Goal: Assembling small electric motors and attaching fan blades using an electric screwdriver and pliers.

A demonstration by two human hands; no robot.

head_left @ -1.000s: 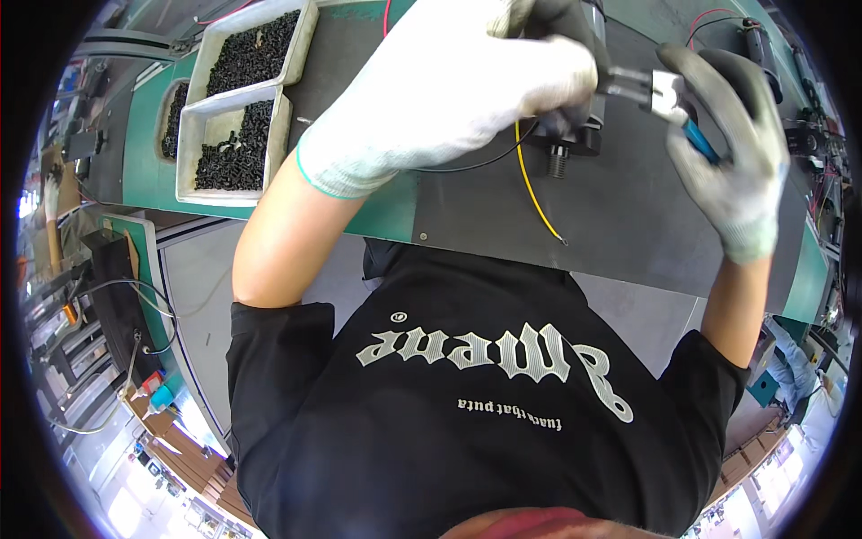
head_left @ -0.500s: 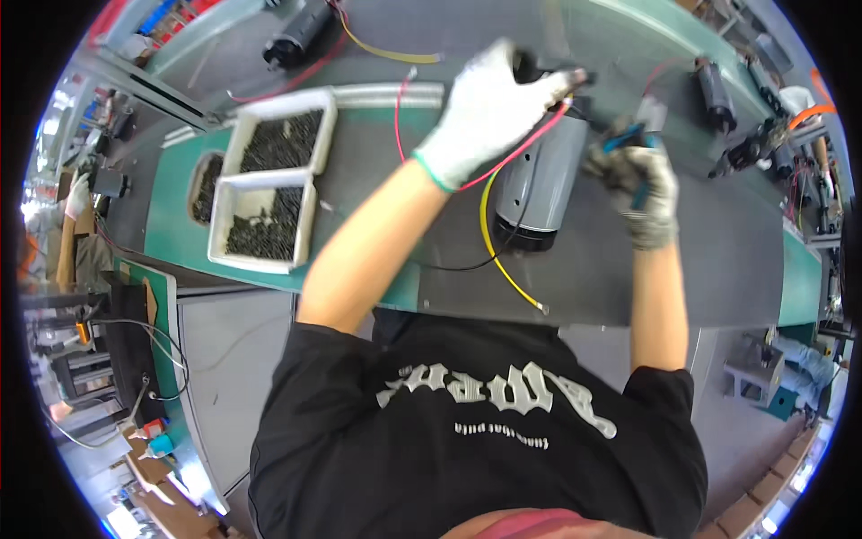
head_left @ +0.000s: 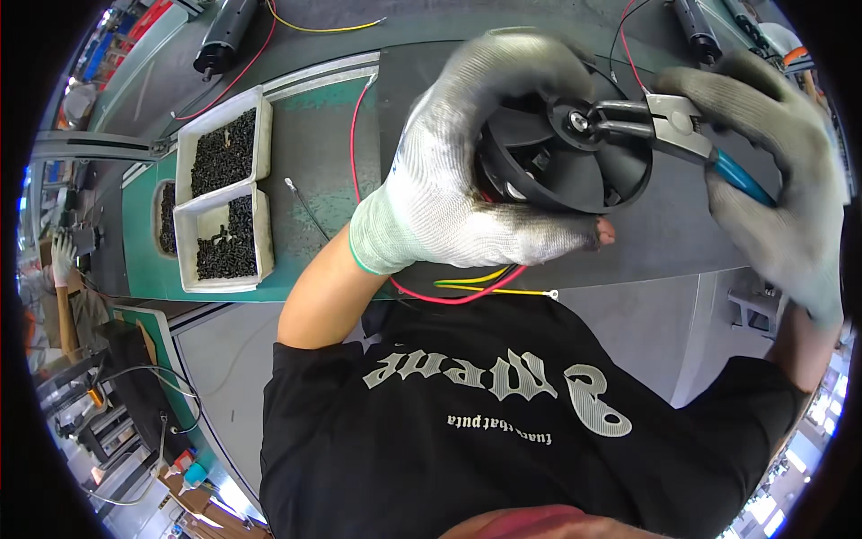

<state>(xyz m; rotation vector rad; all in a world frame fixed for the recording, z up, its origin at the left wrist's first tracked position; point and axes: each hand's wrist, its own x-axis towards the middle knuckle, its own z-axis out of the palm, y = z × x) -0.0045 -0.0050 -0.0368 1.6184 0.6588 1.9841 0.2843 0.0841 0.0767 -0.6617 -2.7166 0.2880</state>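
Observation:
My gloved left hand (head_left: 449,171) is wrapped round the rim of a motor, whose black fan end (head_left: 588,175) faces up toward me. The motor's body is mostly hidden below the fan and my hand. In my gloved right hand (head_left: 790,162) is a pair of pliers (head_left: 678,130) with a steel head and blue handles. Their narrow dark jaws reach to the metal shaft tip (head_left: 577,122) at the fan's hub. Whether a small ring sits there, I cannot tell. A red wire (head_left: 449,299) and yellow wires (head_left: 503,289) hang below my left hand.
Two white bins (head_left: 262,171) of small black parts stand at the left on the green and dark worktable (head_left: 310,171). Other dark motors (head_left: 224,36) with wires lie at the far left and far right (head_left: 696,31). Another person's gloved hand (head_left: 63,259) is at the far left.
The motor stood lower on the table and is now raised and tilted, fan end toward me. My right hand has brought the pliers up and left to the shaft.

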